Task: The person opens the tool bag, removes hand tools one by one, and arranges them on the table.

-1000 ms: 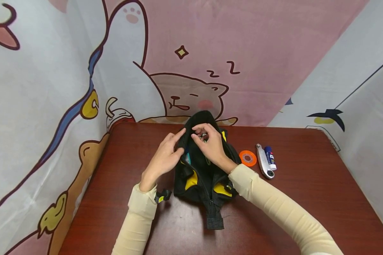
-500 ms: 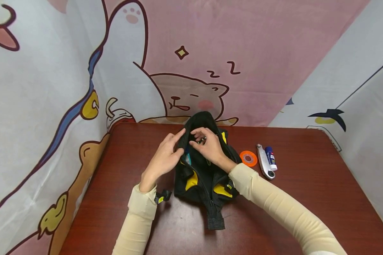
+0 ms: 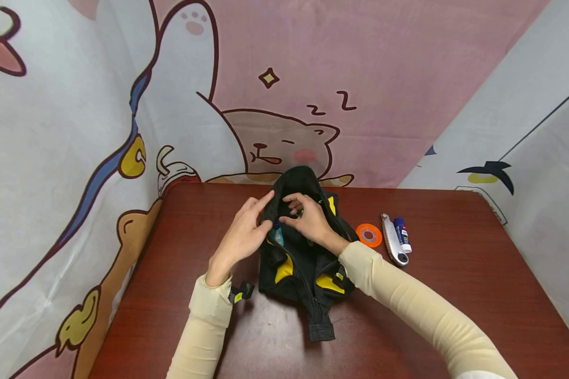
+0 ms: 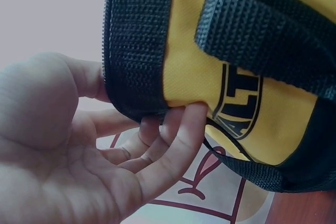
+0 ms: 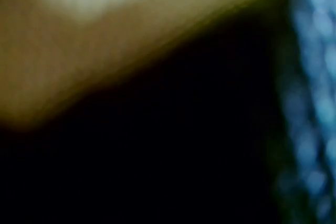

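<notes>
A black and yellow tool bag (image 3: 291, 284) stands unzipped on the table, its mouth facing me. My left hand (image 3: 242, 237) grips the left edge of the opening. In the left wrist view, that hand's fingers (image 4: 178, 145) press the yellow outer side beside the black zipper band (image 4: 137, 45). Inside the mouth is my right hand (image 3: 310, 218), thumb and index finger bent and apart. A small greenish thing shows behind its fingers, too small to identify. Just below its thumb, a clear bluish bottle-like thing with a blue top (image 3: 277, 234) lies against the inner wall. The right wrist view is dark and blurred.
Right of the bag, an orange disc-shaped roll (image 3: 369, 235), a silver-grey folded tool (image 3: 392, 241) and a blue-and-white glue stick (image 3: 402, 235) lie on the red-brown table (image 3: 455, 295). A black strap end (image 3: 242, 292) lies by the left wrist. A printed cloth (image 3: 384, 95) hangs behind.
My right hand has shifted slightly left and down inside the bag, toward the blue-topped thing, and its thumb and index finger stand wider apart. The left hand keeps its grip on the edge.
</notes>
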Demonstrator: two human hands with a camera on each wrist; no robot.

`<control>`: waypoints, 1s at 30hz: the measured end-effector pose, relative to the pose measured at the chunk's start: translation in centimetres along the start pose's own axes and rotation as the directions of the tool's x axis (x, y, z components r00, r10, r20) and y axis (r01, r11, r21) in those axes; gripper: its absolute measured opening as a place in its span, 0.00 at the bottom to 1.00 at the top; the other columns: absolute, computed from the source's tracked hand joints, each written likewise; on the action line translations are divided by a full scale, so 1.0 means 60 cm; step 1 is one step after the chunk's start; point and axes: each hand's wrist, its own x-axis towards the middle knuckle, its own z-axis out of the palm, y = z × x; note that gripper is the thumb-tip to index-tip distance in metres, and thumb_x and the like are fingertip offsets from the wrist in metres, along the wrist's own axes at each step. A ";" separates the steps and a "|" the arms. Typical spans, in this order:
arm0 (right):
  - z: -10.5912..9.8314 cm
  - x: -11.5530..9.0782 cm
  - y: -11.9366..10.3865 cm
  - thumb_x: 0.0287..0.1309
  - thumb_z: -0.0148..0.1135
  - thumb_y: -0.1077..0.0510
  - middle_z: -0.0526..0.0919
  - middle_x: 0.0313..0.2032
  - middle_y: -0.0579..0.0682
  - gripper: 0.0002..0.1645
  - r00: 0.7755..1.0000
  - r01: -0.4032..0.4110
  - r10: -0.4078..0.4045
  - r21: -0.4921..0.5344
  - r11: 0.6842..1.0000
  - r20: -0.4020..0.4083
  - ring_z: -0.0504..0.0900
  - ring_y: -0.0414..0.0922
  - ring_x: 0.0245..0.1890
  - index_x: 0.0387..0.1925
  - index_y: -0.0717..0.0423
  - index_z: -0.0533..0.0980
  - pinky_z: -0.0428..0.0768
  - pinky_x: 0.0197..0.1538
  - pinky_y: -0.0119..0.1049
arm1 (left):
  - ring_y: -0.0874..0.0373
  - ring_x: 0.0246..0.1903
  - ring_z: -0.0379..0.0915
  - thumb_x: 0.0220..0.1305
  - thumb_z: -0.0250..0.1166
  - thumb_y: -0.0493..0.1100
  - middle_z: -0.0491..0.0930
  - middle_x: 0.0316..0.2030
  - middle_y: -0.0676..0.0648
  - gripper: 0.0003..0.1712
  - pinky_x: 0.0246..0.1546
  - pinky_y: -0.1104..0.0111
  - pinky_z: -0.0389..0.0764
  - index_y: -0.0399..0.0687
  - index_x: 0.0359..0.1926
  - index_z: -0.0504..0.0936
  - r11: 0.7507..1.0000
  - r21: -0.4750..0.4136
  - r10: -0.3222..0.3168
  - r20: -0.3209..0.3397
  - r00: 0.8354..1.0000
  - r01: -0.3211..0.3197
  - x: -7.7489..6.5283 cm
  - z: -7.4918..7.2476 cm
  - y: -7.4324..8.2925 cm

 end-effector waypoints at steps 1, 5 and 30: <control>0.000 0.000 0.001 0.66 0.81 0.58 0.82 0.55 0.60 0.32 1.000 -0.003 0.003 -0.002 1.000 0.004 0.85 0.55 0.50 0.68 0.58 0.80 0.86 0.53 0.51 | 0.51 0.37 0.67 0.76 0.59 0.34 0.73 0.52 0.40 0.41 0.40 0.58 0.70 0.47 0.88 0.62 1.000 0.000 0.000 -0.006 1.000 0.000 0.000 0.000 0.001; 0.000 0.002 0.005 0.66 0.81 0.58 0.82 0.55 0.61 0.33 0.999 -0.026 0.026 0.000 1.000 0.019 0.84 0.55 0.50 0.69 0.58 0.80 0.85 0.56 0.52 | 0.50 0.37 0.68 0.75 0.60 0.34 0.72 0.50 0.41 0.41 0.40 0.58 0.71 0.48 0.87 0.66 1.000 -0.004 -0.002 -0.037 0.999 0.002 0.000 0.000 0.004; 0.018 0.013 0.016 0.64 0.83 0.57 0.83 0.54 0.61 0.35 0.998 -0.047 0.047 -0.003 0.999 0.052 0.85 0.54 0.49 0.69 0.59 0.79 0.85 0.56 0.49 | 0.54 0.26 0.65 0.75 0.58 0.31 0.74 0.53 0.43 0.37 0.29 0.66 0.67 0.44 0.83 0.70 0.997 -0.007 0.071 -0.169 0.983 -0.073 0.001 0.011 0.007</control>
